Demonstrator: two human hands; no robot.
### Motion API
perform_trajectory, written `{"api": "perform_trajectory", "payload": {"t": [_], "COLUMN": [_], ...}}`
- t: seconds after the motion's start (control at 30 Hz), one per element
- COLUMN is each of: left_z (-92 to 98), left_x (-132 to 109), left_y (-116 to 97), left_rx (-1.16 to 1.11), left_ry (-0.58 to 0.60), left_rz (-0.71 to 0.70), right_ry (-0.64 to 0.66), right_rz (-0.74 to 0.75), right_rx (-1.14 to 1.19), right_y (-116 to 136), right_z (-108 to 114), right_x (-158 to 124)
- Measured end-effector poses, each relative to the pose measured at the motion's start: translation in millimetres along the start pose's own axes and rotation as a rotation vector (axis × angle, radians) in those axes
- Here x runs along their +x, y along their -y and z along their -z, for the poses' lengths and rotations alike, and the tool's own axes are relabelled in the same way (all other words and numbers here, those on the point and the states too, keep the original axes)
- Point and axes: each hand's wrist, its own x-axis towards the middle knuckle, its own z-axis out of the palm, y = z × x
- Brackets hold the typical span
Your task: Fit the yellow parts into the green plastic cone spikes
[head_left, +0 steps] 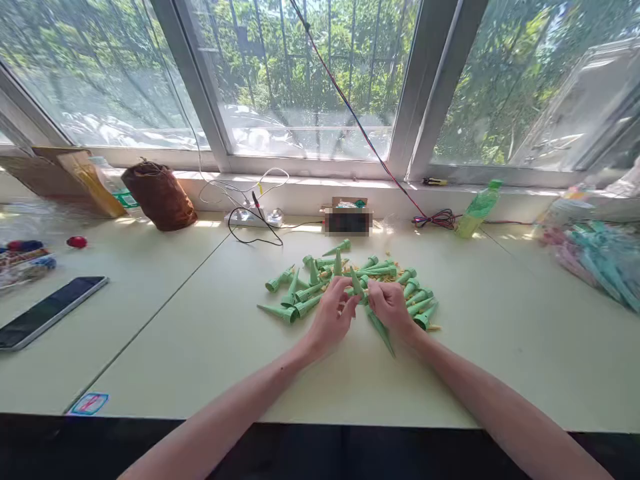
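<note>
A heap of green plastic cone spikes point(310, 290) with ribbed collars lies on the table, small yellowish pieces point(435, 327) scattered among them. At the heap's near side, the thumb and fingers of my left hand point(333, 313) close round one green spike point(356, 283), its point tilted up. Right beside that spike's collar is my right hand point(391, 305), its fingers curled into a pinch; whatever it holds is hidden or too small to make out. Below the right hand, another green spike point(382, 332) points toward the near edge.
A phone point(53, 312) lies at left, with a brown pouch point(159, 195) behind it. A power strip point(256, 216) with cables and a blurred-out dark box point(349, 221) stand along the window wall. At right are a green bottle point(479, 210) and plastic bags point(595, 257).
</note>
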Motion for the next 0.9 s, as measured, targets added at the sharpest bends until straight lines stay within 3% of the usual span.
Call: {"api": "perform_trajectory", "payload": {"t": [0.23, 0.5, 0.9], "left_z": [-2.0, 1.3, 6.6], "left_x": [0, 3, 5], "left_y": [-11, -21, -25], "left_rx": [0.053, -0.357, -0.478], "left_ry": [-0.181, 0.023, 0.104], "left_rz": [0.099, 0.446, 0.410], "right_ry": [-0.066, 0.129, 0.150], "right_rz": [0.041, 0.285, 0.280], "right_rx": [-0.028, -0.172, -0.139], "right_y": [-1, -1, -1], "right_z": [1, 8, 8], "right_x": [1, 2, 3]}}
